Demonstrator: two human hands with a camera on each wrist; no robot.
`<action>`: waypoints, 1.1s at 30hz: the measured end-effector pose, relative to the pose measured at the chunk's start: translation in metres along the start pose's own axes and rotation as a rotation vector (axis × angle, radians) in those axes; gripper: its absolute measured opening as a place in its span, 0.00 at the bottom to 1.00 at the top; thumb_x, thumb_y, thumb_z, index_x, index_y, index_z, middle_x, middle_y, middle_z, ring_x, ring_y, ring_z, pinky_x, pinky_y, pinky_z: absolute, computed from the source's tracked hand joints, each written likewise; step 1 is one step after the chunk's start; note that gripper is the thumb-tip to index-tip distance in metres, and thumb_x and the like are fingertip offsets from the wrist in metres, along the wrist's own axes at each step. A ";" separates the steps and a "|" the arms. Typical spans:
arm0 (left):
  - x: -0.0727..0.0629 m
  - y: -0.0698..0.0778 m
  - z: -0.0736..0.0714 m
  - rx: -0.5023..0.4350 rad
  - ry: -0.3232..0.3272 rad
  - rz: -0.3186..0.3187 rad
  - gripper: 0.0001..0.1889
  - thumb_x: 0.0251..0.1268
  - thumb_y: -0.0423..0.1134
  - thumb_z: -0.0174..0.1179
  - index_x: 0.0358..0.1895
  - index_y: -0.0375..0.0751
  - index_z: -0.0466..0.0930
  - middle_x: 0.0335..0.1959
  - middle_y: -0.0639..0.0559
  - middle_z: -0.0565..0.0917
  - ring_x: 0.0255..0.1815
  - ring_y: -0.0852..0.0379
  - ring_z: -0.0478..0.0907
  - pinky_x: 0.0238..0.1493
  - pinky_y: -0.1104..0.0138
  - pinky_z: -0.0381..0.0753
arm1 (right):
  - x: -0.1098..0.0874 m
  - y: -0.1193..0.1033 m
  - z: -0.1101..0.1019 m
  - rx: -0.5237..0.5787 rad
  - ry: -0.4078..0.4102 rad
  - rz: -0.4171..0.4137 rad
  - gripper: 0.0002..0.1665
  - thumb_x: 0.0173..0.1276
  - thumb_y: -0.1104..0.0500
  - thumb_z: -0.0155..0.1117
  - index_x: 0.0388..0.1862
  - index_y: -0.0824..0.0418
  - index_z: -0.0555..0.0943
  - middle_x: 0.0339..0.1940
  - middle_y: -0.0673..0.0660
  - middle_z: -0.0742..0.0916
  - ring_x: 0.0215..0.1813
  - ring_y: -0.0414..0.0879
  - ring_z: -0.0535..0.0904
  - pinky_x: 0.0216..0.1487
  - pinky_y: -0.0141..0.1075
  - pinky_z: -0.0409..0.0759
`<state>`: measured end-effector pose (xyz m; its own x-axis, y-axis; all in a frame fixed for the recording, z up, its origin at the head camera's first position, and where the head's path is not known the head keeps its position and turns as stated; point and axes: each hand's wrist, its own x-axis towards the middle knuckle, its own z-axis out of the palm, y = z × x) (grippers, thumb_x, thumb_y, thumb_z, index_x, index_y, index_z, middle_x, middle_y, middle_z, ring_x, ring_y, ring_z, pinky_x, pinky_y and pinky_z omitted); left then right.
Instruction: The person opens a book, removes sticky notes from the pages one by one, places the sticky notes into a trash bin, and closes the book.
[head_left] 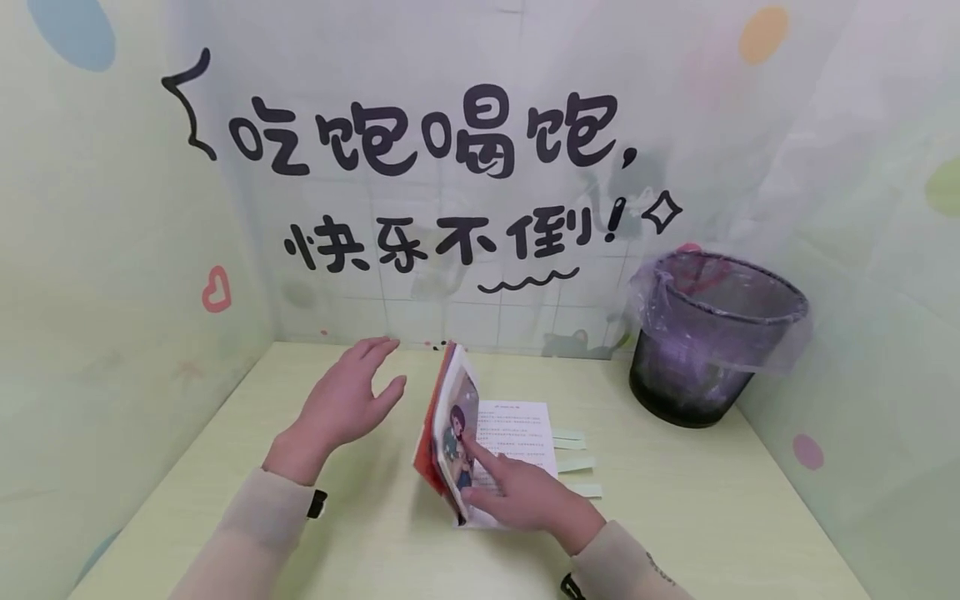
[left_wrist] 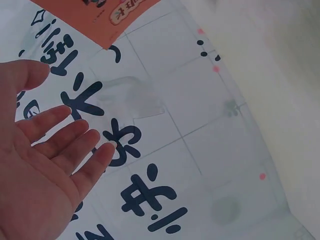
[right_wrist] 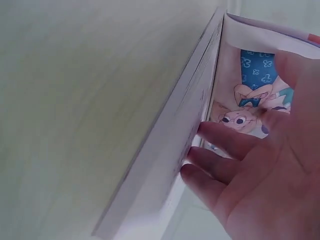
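A book stands partly open on the table, its orange cover (head_left: 429, 442) side raised and leaning left. On the raised side's inner face is an illustrated page (head_left: 459, 433), while a printed text page (head_left: 517, 425) lies flat to the right. My right hand (head_left: 521, 492) reaches between the two sides, with its index finger against the picture. In the right wrist view, the other fingertips of that hand (right_wrist: 260, 165) rest at the page block (right_wrist: 165, 130). To the left of the cover, my left hand (head_left: 341, 400) hovers with fingers extended and nothing in it.
Pale green tabs (head_left: 576, 465) stick out from the book's right edge. At the back right stands a dark bin (head_left: 682, 375) lined with a purple plastic bag (head_left: 772, 346). A printed wall sheet (head_left: 465, 317) with black lettering rises behind the pale table (head_left: 675, 517).
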<state>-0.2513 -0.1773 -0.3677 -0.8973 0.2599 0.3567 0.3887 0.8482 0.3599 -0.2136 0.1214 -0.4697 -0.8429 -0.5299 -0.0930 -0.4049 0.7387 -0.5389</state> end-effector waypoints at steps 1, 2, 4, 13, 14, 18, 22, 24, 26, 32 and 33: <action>0.000 0.001 -0.002 -0.005 0.002 -0.007 0.32 0.81 0.46 0.61 0.80 0.34 0.71 0.81 0.32 0.73 0.81 0.31 0.72 0.79 0.36 0.74 | 0.000 -0.002 0.000 -0.020 -0.008 0.005 0.48 0.82 0.26 0.53 0.93 0.32 0.49 0.77 0.65 0.83 0.80 0.65 0.77 0.77 0.61 0.79; 0.000 0.002 -0.004 -0.009 0.004 -0.011 0.32 0.81 0.47 0.62 0.80 0.35 0.71 0.81 0.33 0.73 0.81 0.31 0.71 0.79 0.35 0.74 | 0.001 -0.005 -0.001 -0.038 -0.014 0.013 0.48 0.82 0.26 0.54 0.93 0.31 0.50 0.76 0.65 0.84 0.80 0.66 0.77 0.76 0.61 0.79; -0.001 0.005 -0.007 -0.017 0.006 -0.015 0.32 0.81 0.47 0.62 0.81 0.35 0.71 0.81 0.33 0.72 0.81 0.31 0.71 0.78 0.35 0.74 | 0.001 -0.009 -0.001 -0.063 -0.025 0.029 0.48 0.81 0.26 0.54 0.93 0.31 0.50 0.76 0.65 0.84 0.77 0.65 0.80 0.75 0.60 0.81; -0.003 0.018 -0.008 -0.020 -0.051 0.006 0.31 0.82 0.47 0.62 0.80 0.38 0.72 0.82 0.34 0.72 0.81 0.31 0.72 0.77 0.35 0.76 | 0.007 -0.025 0.010 -0.188 0.001 0.093 0.47 0.79 0.25 0.56 0.91 0.29 0.56 0.75 0.64 0.83 0.61 0.63 0.88 0.64 0.56 0.87; -0.004 0.019 -0.007 -0.020 -0.059 0.010 0.31 0.82 0.47 0.62 0.80 0.38 0.73 0.81 0.34 0.73 0.80 0.31 0.73 0.77 0.35 0.76 | 0.007 -0.026 0.011 -0.202 0.008 0.097 0.46 0.79 0.25 0.56 0.91 0.29 0.56 0.74 0.64 0.83 0.60 0.63 0.88 0.63 0.56 0.87; -0.006 0.020 0.000 -0.025 -0.088 0.037 0.30 0.80 0.46 0.64 0.79 0.37 0.75 0.79 0.35 0.75 0.78 0.31 0.75 0.76 0.36 0.77 | 0.008 -0.029 0.015 -0.234 0.036 0.101 0.46 0.78 0.25 0.57 0.90 0.28 0.58 0.72 0.63 0.84 0.56 0.62 0.88 0.60 0.56 0.88; -0.008 0.022 0.010 -0.004 -0.146 0.045 0.31 0.79 0.46 0.65 0.78 0.36 0.76 0.80 0.35 0.75 0.78 0.31 0.75 0.77 0.36 0.77 | 0.008 -0.031 0.017 -0.268 0.060 0.084 0.46 0.78 0.26 0.58 0.90 0.31 0.61 0.69 0.64 0.85 0.53 0.60 0.88 0.56 0.54 0.89; -0.009 0.023 0.016 0.005 -0.194 0.033 0.31 0.79 0.48 0.65 0.79 0.38 0.75 0.82 0.35 0.73 0.81 0.31 0.73 0.77 0.36 0.76 | 0.008 -0.032 0.018 -0.291 0.072 0.072 0.45 0.78 0.26 0.58 0.89 0.33 0.63 0.67 0.64 0.85 0.50 0.59 0.88 0.53 0.52 0.89; -0.009 0.024 0.024 0.006 -0.246 0.023 0.31 0.80 0.48 0.65 0.79 0.38 0.75 0.83 0.35 0.72 0.82 0.31 0.71 0.78 0.35 0.75 | 0.008 -0.033 0.019 -0.318 0.080 0.061 0.45 0.78 0.26 0.58 0.89 0.34 0.65 0.64 0.64 0.86 0.45 0.56 0.86 0.48 0.49 0.89; -0.010 0.020 0.053 -0.039 -0.350 0.007 0.31 0.80 0.46 0.66 0.79 0.37 0.75 0.82 0.36 0.74 0.79 0.35 0.76 0.78 0.39 0.77 | 0.010 -0.039 0.022 -0.396 0.093 0.041 0.43 0.78 0.27 0.58 0.87 0.37 0.68 0.51 0.61 0.84 0.38 0.49 0.76 0.38 0.43 0.81; -0.010 0.019 0.058 -0.042 -0.361 0.002 0.31 0.80 0.46 0.66 0.79 0.38 0.75 0.82 0.36 0.74 0.79 0.35 0.76 0.78 0.39 0.77 | 0.010 -0.040 0.022 -0.405 0.093 0.041 0.43 0.78 0.28 0.59 0.87 0.36 0.68 0.50 0.61 0.84 0.38 0.49 0.75 0.39 0.44 0.81</action>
<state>-0.2470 -0.1372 -0.4148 -0.9097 0.4141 0.0326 0.3920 0.8298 0.3971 -0.1985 0.0774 -0.4676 -0.8822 -0.4704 -0.0220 -0.4612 0.8724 -0.1618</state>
